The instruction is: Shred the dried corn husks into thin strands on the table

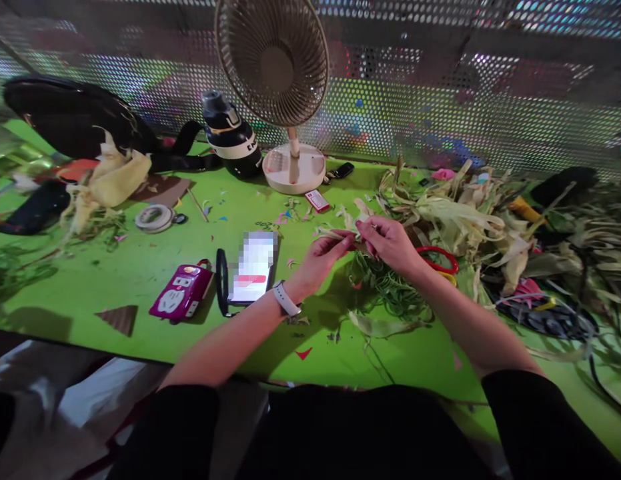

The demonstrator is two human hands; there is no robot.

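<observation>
Both my hands meet over the green table, pinching a pale strip of corn husk (330,233) between them. My left hand (323,261), with a white watch at the wrist, has its fingers closed on the strip from the left. From the right, my right hand (390,243) grips it with thumb and fingertips; the fingers partly hide the strip. Below the right hand lies a tangle of thin green strands (397,288). A heap of dry corn husks (440,210) spreads beyond it, and a loose husk piece (385,326) rests nearer me.
A desk fan (294,170) and a black bottle (235,148) stand at the back by the perforated metal screen. Left of my hands are a lit phone (253,270), a purple power socket (183,292) and a tape roll (154,217). Red-handled scissors (453,257) lie right.
</observation>
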